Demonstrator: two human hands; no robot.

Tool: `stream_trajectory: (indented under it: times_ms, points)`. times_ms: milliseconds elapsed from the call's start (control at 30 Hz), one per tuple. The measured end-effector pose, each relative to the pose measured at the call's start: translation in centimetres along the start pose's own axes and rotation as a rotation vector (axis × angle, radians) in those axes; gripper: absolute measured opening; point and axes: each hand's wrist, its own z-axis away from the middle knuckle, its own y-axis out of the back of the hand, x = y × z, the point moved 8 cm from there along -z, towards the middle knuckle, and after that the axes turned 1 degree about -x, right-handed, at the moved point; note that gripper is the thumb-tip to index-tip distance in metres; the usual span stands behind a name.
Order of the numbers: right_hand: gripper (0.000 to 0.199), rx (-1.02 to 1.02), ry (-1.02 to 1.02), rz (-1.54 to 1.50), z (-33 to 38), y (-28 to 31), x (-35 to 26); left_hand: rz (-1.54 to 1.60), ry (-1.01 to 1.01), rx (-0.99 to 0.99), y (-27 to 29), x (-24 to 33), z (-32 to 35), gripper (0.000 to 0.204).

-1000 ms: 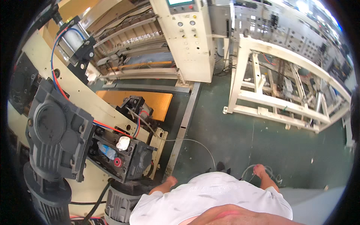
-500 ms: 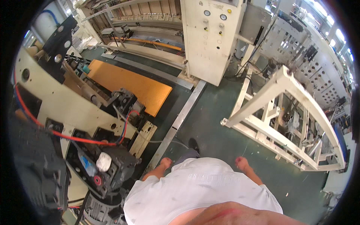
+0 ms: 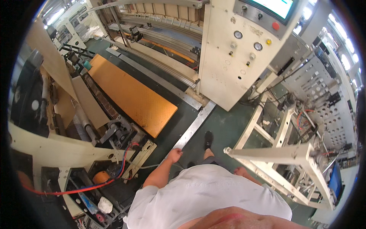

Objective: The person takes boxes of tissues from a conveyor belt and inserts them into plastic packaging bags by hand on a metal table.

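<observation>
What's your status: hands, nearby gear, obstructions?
Left hand curled, no object visible, nearest metal floor strip. Right hand nearest cream frame, grip unclear. Orange platform ahead-left.

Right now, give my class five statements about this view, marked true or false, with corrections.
1. The orange platform lies left of the control cabinet. True.
2. The cabinet's large push button is blue. False: the push button is red.
3. Two round gauges show on the cabinet. True.
4. Both hands rest on the cabinet. False: the left hand and right hand are apart from it.
5. A grey metal floor strip reaches toward the cabinet's foot. True.
</observation>
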Motion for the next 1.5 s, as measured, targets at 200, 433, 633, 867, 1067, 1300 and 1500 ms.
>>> stream_trajectory:
  times_ms: [200, 433, 633, 867, 1067, 1300, 1500]
  points:
    - [0.018, 0.06, 0.344, -0.092, -21.2, 10.9, -7.1, -0.568, -0.009, -0.103, 1.5, -4.5, -3.0, 0.039]
    - [0.012, 0.002, 0.427, -0.005, -30.7, 27.4, -18.3, -0.881, 0.176, -0.186, 4.5, -3.5, -4.2, 0.036]
    - [0.009, -0.041, 0.277, -0.431, -33.1, 32.2, -21.0, 0.641, 0.532, 0.44, 8.6, -2.4, -12.1, 0.021]
    - [0.006, -0.098, 0.058, -0.618, -33.7, 29.2, -17.9, -0.044, 0.351, 0.041, 15.0, 0.2, -24.5, 0.025]
    - [0.014, 0.365, 0.735, 0.273, -31.3, 26.2, -21.5, -0.799, -0.089, -0.254, 23.3, 3.7, -35.9, 0.03]
    - [0.018, 0.31, 0.209, -0.013, -35.3, 18.1, -20.3, 0.094, -0.004, 0.18, 37.4, 15.9, -45.0, 0.03]
    - [0.022, 0.23, 0.098, -0.164, -30.9, 23.0, -38.9, -0.113, 0.138, 0.086, 37.3, 6.9, -44.7, 0.032]
